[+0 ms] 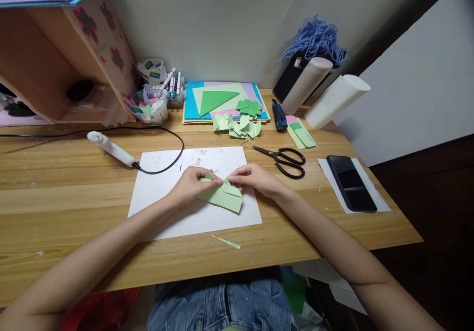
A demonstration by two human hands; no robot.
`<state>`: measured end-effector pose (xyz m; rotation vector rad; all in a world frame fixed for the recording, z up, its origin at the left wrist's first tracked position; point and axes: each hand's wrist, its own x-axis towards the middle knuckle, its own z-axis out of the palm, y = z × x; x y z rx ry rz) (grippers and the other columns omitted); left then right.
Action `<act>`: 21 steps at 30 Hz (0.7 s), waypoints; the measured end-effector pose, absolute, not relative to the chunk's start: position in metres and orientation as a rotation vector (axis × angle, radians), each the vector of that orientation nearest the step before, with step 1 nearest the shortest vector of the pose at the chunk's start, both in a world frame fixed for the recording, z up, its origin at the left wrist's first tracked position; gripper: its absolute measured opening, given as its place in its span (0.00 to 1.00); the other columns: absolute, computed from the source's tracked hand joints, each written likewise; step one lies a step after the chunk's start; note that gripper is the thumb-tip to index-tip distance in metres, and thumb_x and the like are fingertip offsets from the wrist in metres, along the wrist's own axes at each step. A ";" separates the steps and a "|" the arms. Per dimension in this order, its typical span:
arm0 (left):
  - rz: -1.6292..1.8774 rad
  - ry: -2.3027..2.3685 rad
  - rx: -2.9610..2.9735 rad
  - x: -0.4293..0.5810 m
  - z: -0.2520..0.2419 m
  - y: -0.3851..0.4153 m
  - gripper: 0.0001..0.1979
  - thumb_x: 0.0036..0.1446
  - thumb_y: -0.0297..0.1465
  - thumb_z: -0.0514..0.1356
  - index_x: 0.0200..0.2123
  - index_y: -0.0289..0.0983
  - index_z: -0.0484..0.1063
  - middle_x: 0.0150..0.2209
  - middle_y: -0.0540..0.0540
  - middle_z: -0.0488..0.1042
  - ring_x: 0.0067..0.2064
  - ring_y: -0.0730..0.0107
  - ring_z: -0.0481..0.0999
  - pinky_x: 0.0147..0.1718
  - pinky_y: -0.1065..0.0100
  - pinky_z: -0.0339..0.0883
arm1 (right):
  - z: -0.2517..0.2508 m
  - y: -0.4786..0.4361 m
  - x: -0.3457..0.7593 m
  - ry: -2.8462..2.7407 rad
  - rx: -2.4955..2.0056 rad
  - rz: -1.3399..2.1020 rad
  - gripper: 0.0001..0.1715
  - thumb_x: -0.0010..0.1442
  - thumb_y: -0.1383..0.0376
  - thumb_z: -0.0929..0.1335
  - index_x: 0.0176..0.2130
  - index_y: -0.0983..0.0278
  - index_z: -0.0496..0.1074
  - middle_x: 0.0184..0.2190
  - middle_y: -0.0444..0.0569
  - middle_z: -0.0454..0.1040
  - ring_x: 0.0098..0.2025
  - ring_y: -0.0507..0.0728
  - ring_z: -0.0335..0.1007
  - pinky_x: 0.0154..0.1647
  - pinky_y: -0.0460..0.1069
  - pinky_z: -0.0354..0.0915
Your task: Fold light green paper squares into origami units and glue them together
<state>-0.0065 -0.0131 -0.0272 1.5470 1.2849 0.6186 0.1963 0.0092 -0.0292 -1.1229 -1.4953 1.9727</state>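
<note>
A folded piece of light green paper (pixel 221 200) is held between both hands, just above a white sheet (pixel 159 178) with coloured marks on it. My left hand (pixel 190 184) pinches its upper left part between thumb and fingers. At the paper's top edge, near a small raised fold, my right hand (pixel 252 178) pinches with thumb and forefinger. Part of the paper is hidden behind the left fingers. To the right of the white sheet lie black-handled scissors (pixel 285 161). A thin green paper scrap (pixel 226 242) lies near the table's front edge.
Behind the sheet are folded light green pieces (pixel 237 126), a green paper clover (pixel 249 107) and stacked coloured paper (pixel 190 105). A white corded tool (pixel 111 148) lies left. A blue cutter (pixel 279 116), white roll (pixel 335 104) and phone (pixel 351 183) are on the right.
</note>
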 end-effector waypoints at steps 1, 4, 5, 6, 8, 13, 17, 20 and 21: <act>0.618 1.284 1.547 -0.007 -0.027 -0.013 0.15 0.45 0.41 0.60 0.28 0.34 0.77 0.30 0.43 0.77 0.36 0.63 0.73 0.32 0.67 0.62 | -0.030 0.010 0.197 -1.493 -1.120 1.983 0.15 0.43 0.58 0.72 0.27 0.69 0.75 0.22 0.45 0.69 0.23 0.47 0.61 0.27 0.45 0.59; 0.624 1.275 1.549 -0.007 -0.027 -0.013 0.15 0.45 0.41 0.60 0.27 0.34 0.77 0.29 0.43 0.77 0.35 0.63 0.73 0.32 0.67 0.61 | -0.030 0.010 0.198 -1.499 -1.143 1.987 0.15 0.43 0.58 0.72 0.27 0.69 0.75 0.21 0.45 0.69 0.23 0.47 0.61 0.27 0.45 0.58; 0.626 1.273 1.550 -0.007 -0.027 -0.013 0.15 0.45 0.41 0.60 0.27 0.34 0.77 0.29 0.43 0.77 0.35 0.63 0.73 0.32 0.67 0.61 | -0.030 0.010 0.198 -1.503 -1.152 1.982 0.15 0.43 0.58 0.72 0.27 0.69 0.75 0.21 0.44 0.69 0.23 0.47 0.61 0.26 0.45 0.58; 0.630 1.272 1.551 -0.007 -0.027 -0.013 0.14 0.45 0.41 0.60 0.27 0.35 0.77 0.29 0.43 0.77 0.35 0.63 0.73 0.33 0.67 0.62 | -0.030 0.009 0.198 -1.506 -1.159 1.972 0.15 0.43 0.58 0.72 0.27 0.69 0.75 0.21 0.44 0.69 0.23 0.47 0.60 0.26 0.45 0.57; 0.637 1.272 1.551 -0.007 -0.027 -0.013 0.14 0.45 0.41 0.60 0.27 0.35 0.77 0.30 0.43 0.77 0.35 0.63 0.73 0.33 0.67 0.62 | -0.030 0.008 0.197 -1.524 -1.176 1.929 0.15 0.43 0.58 0.72 0.26 0.69 0.74 0.20 0.44 0.68 0.22 0.47 0.59 0.25 0.45 0.56; 0.641 1.274 1.566 -0.006 -0.027 -0.013 0.14 0.45 0.40 0.60 0.26 0.35 0.77 0.29 0.44 0.77 0.35 0.64 0.73 0.33 0.68 0.62 | -0.031 0.004 0.192 -1.589 -1.191 1.774 0.14 0.45 0.59 0.71 0.26 0.69 0.73 0.19 0.44 0.67 0.21 0.47 0.58 0.22 0.44 0.52; 0.684 1.317 1.545 -0.006 -0.028 -0.014 0.14 0.44 0.40 0.61 0.27 0.34 0.76 0.29 0.44 0.77 0.34 0.64 0.73 0.30 0.69 0.62 | -0.030 0.005 0.191 -1.626 -1.181 1.724 0.14 0.47 0.59 0.69 0.28 0.69 0.73 0.20 0.44 0.67 0.22 0.47 0.58 0.23 0.44 0.53; 0.727 1.336 1.516 -0.005 -0.029 -0.015 0.14 0.44 0.40 0.61 0.27 0.34 0.76 0.30 0.44 0.77 0.34 0.65 0.73 0.30 0.69 0.62 | -0.027 0.005 0.191 -1.720 -1.164 1.732 0.15 0.49 0.58 0.68 0.28 0.69 0.74 0.22 0.45 0.69 0.24 0.48 0.60 0.26 0.45 0.55; 0.741 1.335 1.510 -0.005 -0.030 -0.015 0.14 0.44 0.40 0.61 0.27 0.34 0.76 0.30 0.44 0.77 0.34 0.65 0.73 0.30 0.69 0.63 | -0.027 0.005 0.191 -1.749 -1.161 1.722 0.15 0.49 0.58 0.67 0.28 0.69 0.74 0.23 0.46 0.70 0.25 0.49 0.61 0.27 0.45 0.56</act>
